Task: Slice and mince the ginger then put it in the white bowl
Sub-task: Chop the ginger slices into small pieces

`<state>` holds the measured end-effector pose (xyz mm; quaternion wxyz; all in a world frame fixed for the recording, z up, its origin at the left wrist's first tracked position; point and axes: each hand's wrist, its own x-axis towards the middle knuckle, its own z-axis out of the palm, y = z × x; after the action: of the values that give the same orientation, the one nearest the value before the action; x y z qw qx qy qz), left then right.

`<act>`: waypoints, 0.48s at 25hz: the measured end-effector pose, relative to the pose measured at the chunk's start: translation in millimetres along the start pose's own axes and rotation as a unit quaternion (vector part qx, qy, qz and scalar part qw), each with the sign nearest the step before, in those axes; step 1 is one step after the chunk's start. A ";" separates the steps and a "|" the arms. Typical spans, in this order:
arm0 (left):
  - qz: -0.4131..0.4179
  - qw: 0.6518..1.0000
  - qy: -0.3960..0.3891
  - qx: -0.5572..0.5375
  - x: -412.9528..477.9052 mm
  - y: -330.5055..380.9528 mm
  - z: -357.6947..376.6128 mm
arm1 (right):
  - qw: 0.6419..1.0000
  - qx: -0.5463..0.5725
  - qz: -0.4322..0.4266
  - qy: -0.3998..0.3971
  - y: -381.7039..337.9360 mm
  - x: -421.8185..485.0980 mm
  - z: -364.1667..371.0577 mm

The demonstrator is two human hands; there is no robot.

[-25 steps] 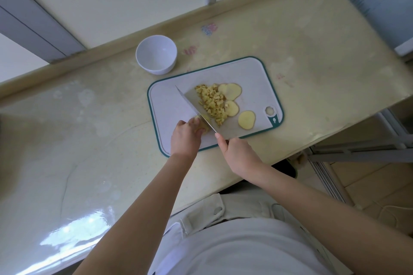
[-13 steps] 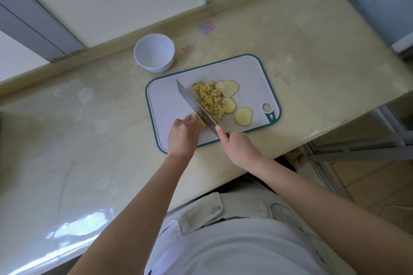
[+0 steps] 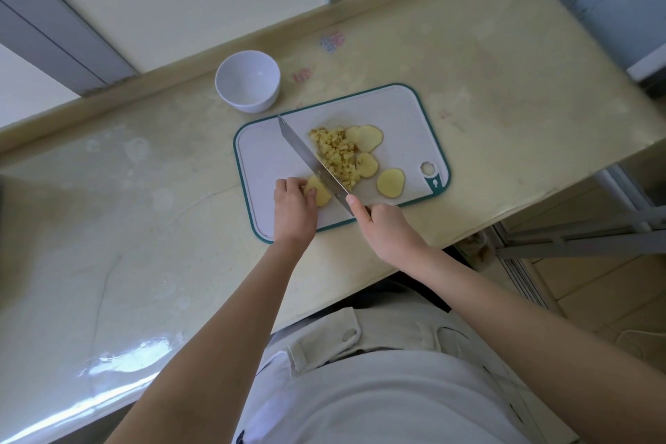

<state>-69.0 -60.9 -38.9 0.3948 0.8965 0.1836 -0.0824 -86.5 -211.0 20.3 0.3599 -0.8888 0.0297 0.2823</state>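
Part of the ginger is already minced: a loose pile of small bits (image 3: 337, 155) lies near the middle of the cutting board (image 3: 266, 155). Three whole rounds (image 3: 391, 183) wait beside the pile, toward the board's right end. A fourth ginger slice (image 3: 319, 191) sits at the board's near edge, just left of the blade. My left hand (image 3: 293, 207) has its fingers curled down on that slice, pinning it. My right hand (image 3: 387, 227) is wrapped round the handle of the knife (image 3: 310, 159), forefinger laid along the spine. The blade runs diagonally across the board between the slice and the pile. The white bowl (image 3: 252, 104) stands on the table (image 3: 144, 173) just beyond the board's far left corner, and nothing is in it yet.

So I judge the slicing done and the mincing under halfway. Four rounds are left to chop, and the transfer has not begun.

A second ago the blade was tilted, showing its broad face next to the pile. Now it stands on edge. The slice under my fingers was mostly hidden then and now shows clearly. The three rounds and the bowl have not shifted relative to the board.
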 end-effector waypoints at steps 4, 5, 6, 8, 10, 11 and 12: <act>-0.005 1.000 0.011 0.003 2.4 0.0 0.5 | 1.000 -0.009 0.003 -0.001 -0.8 -3.8 0.2; -0.004 1.000 0.014 0.005 2.4 0.0 0.8 | 1.000 -0.012 0.006 0.001 -0.8 -4.4 0.9; -0.003 1.000 0.018 0.006 2.2 0.0 1.0 | 1.000 -0.016 0.011 0.000 -0.7 -4.9 1.6; 0.000 1.000 0.025 0.002 2.3 -0.3 1.4 | 1.000 -0.020 0.020 -0.003 -0.4 -5.7 3.6; -0.001 1.000 0.026 -0.002 3.4 -0.9 2.3 | 0.999 -0.020 0.025 -0.003 0.1 -6.9 5.8; -0.001 1.000 0.026 -0.003 3.9 -1.7 2.4 | 0.999 -0.018 0.027 -0.004 0.9 -7.1 7.3; -0.001 1.000 0.027 -0.003 4.6 -2.3 2.4 | 0.999 -0.016 0.029 -0.004 1.2 -7.0 8.8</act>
<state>-65.7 -60.0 -43.4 0.3926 0.8969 0.1951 -0.0583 -96.9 -207.1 18.1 0.3371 -0.8921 0.0493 0.2968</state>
